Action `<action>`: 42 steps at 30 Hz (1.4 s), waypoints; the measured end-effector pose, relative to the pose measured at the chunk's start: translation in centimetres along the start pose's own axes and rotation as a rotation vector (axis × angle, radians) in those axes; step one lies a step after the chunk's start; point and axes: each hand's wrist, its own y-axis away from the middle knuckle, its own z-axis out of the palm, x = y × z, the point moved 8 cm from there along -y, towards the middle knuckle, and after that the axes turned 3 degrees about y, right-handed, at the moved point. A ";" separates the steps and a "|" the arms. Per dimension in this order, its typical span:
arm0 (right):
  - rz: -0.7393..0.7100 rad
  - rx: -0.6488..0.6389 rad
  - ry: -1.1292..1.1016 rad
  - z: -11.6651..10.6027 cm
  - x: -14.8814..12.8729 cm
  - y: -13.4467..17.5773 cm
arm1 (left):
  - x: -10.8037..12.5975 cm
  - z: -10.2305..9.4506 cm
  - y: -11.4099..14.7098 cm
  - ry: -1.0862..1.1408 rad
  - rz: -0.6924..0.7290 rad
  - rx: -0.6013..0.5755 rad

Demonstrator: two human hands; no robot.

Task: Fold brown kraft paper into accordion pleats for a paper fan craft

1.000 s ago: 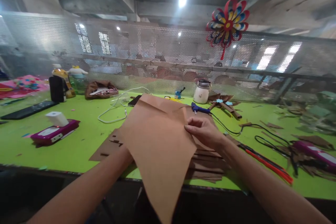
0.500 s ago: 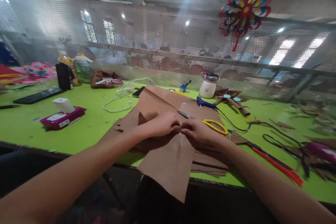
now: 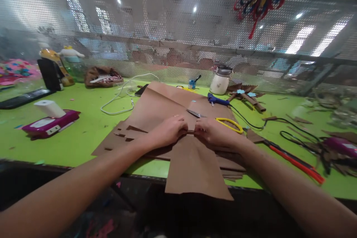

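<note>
Between both hands is a piece of brown kraft paper [image 3: 195, 171], its far edge folded into a narrow strip and its near end hanging past the table edge. My left hand [image 3: 174, 130] pinches the left end of that folded edge. At the right end, my right hand [image 3: 209, 130] pinches it too, fingers curled. Beneath lies a stack of larger brown paper sheets [image 3: 158, 102], some with cut slits at the left. Scissors with yellow handles [image 3: 229, 125] rest on the stack just beyond my right hand, blades partly in view.
A blue glue gun [image 3: 218, 99] with a black cord lies behind the scissors. A red-handled tool [image 3: 297, 163] is at right, near paper scraps. To the left are a purple power strip [image 3: 51, 123] and a white cable [image 3: 117, 112]. A white jar [image 3: 220, 81] stands behind.
The held paper has turned, its hanging end swinging to the right and lying flatter. My hands have moved slightly apart along the folded edge. The camera view has tilted down.
</note>
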 end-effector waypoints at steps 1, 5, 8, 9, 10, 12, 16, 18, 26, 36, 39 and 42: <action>-0.006 -0.018 0.018 0.2 0.1 -0.1 | 0.0 0.0 0.0 0.013 0.003 0.009; -0.017 -0.043 0.129 0.6 0.0 -0.5 | -0.8 0.4 -0.1 0.103 -0.046 -0.006; -0.025 -0.015 0.220 0.6 -0.6 -0.6 | -1.1 0.6 -0.3 0.144 -0.072 -0.015; -0.028 -0.003 0.242 0.5 -0.7 -0.6 | -1.0 0.6 -0.4 0.145 -0.069 -0.012; -0.033 0.002 0.254 0.4 -0.9 -0.6 | -0.9 0.6 -0.5 0.144 -0.062 -0.007; -0.043 -0.011 0.242 0.4 -1.0 -0.5 | -0.6 0.6 -0.6 0.141 -0.044 0.008; -0.057 -0.083 0.150 0.1 -0.7 0.0 | -0.3 0.6 -0.5 0.153 -0.003 0.021; -0.052 -0.094 0.133 -0.1 -0.5 0.2 | -0.3 0.7 -0.5 0.166 0.011 0.021; -0.020 -0.099 0.216 -0.3 0.4 1.3 | 0.2 0.4 -0.3 0.150 0.057 0.006; -0.029 -0.111 0.425 0.0 -0.3 1.3 | 1.8 -0.8 0.9 0.054 0.060 -0.090; 0.008 -0.119 0.441 0.1 -0.1 1.5 | 2.6 -0.9 1.0 -0.032 0.085 -0.101; 0.042 -0.135 0.470 0.0 -0.5 1.7 | 3.3 -0.8 1.1 -0.138 0.121 -0.075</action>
